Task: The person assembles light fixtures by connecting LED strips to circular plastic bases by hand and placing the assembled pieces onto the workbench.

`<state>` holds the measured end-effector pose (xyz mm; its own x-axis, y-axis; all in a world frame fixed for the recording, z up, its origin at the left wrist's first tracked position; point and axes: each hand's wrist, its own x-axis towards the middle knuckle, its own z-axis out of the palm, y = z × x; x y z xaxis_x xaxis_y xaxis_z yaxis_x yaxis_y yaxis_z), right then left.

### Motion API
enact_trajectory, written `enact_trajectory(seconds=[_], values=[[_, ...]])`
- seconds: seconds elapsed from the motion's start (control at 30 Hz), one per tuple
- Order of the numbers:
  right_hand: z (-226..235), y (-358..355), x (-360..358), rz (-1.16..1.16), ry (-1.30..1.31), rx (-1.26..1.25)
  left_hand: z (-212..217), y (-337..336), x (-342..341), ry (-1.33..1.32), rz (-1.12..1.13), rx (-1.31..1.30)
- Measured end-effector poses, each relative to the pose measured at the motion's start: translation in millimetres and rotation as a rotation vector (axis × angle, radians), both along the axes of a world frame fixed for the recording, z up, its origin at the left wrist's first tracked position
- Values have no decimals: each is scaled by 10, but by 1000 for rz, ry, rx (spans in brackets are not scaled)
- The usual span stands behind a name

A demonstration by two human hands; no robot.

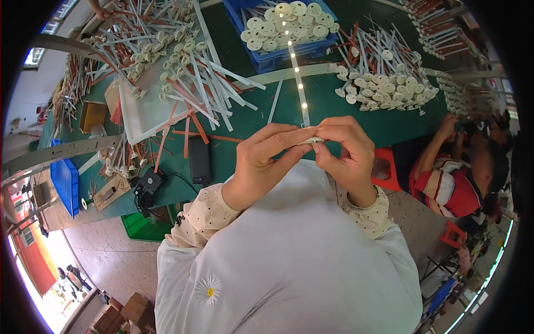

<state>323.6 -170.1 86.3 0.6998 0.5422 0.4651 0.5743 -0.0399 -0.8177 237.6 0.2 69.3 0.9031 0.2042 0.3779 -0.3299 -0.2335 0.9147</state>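
Close to my body, a small white round disc (pixel 311 141) is pinched between the fingertips of both hands. My left hand (pixel 266 156) is closed on its left side, thumb below and fingers above. My right hand (pixel 346 155) grips the right side in a similar pinch. A narrow light strip (pixel 300 86) with a row of glowing yellowish dots runs from the disc away across the table. Its near end meets the disc between my fingers, and the fingers hide the join. Near my left hand lies a black rectangular box (pixel 200 160).
A blue bin (pixel 261 61) full of white discs stands at the back. Discs with strips lie in heaps, one at right (pixel 389 83) and one at left over a white tray (pixel 133 119). A black adapter (pixel 150 182) with cables lies left. Another person (pixel 450 183) sits at right.
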Motion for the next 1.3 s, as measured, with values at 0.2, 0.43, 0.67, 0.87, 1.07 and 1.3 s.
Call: enact_trajectory(seconds=[0.2,0.43,0.67,0.87,1.07,1.3], values=[[63,-47,142,51,-78,-56,8,-16,48,17,12,-23],[27,-254,277,9,-68,-24,-36,-149,183,49,-90,-46],[180,-1491,1625,-372,-213,-362,-866,299,-7,423,-262,302],[-433,-2852,3025,-441,-321,-702,-1794,624,-336,624,-133,766],[-692,-3185,3238,-453,-576,-816,-1936,634,-299,472,-188,750],[-994,-1300,1577,-358,-140,-509,-2181,514,-276,357,-186,778]])
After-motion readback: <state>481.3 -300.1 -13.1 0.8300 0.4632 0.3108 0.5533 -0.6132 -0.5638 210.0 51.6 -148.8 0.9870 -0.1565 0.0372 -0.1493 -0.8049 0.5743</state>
